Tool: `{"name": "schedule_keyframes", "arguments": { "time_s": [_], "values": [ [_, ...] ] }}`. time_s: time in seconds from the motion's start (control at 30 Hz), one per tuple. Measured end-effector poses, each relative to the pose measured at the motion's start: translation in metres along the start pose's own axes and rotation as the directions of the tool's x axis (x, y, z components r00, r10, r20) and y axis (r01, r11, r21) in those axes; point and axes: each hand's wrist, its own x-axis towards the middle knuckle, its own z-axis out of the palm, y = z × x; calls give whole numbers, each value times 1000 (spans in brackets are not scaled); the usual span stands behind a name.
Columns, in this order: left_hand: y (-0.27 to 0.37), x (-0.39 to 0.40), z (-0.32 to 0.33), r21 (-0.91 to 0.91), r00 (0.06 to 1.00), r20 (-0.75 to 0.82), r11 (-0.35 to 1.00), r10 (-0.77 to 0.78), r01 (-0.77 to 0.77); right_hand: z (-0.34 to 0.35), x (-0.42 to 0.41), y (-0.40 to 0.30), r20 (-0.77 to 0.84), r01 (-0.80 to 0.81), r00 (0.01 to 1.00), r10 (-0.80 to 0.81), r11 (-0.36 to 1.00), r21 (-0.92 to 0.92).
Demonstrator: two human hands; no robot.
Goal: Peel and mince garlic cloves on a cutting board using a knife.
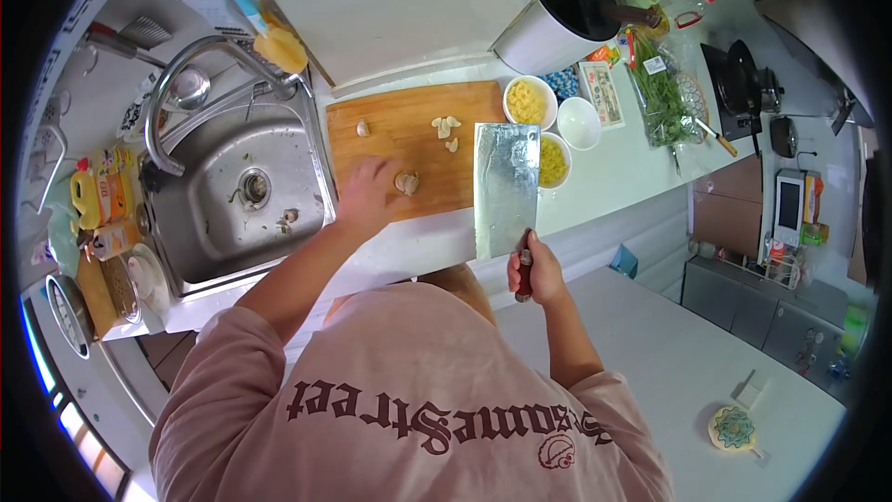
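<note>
My right hand [543, 268] grips the wooden handle of a broad cleaver [507, 188], its blade held flat to view over the right end of a wooden cutting board [397, 125]. Over the board's near left part is my left hand [366, 199], blurred, fingers spread and nothing seen in them. Just right of those fingers lies an unpeeled garlic piece [407, 183]. A smaller unpeeled clove [362, 128] rests towards the far left. Several peeled garlic cloves [446, 127] are grouped right of the board's middle.
Beside the board stand a bowl of chopped yellow food [525, 102], a second such bowl [552, 162], partly behind the blade, and a white bowl [578, 123]. A steel sink [209, 230] with scraps adjoins on the left. Bagged greens [658, 97] and a knife block [557, 35] are farther right.
</note>
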Motion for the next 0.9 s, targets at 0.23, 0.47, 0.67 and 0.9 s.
{"name": "schedule_keyframes", "arguments": {
  "time_s": [0.23,0.47,0.67,0.9],
  "values": [
    [1,-3,22,-82,983,158,991,-94,108,5,-24,-12,-279,40,937,-211,857,-514],
    [-37,-41,-12,-522,920,123,764,-372,379,33,17,1,-149,43,971,-189,745,-665],
    [-48,-55,-20,-927,826,319,28,-465,374,53,66,21,-57,-66,997,48,928,-368],
    [-49,-56,-17,-931,815,363,-204,-452,302,61,90,35,-139,15,970,-199,619,-785]
  ]
}}
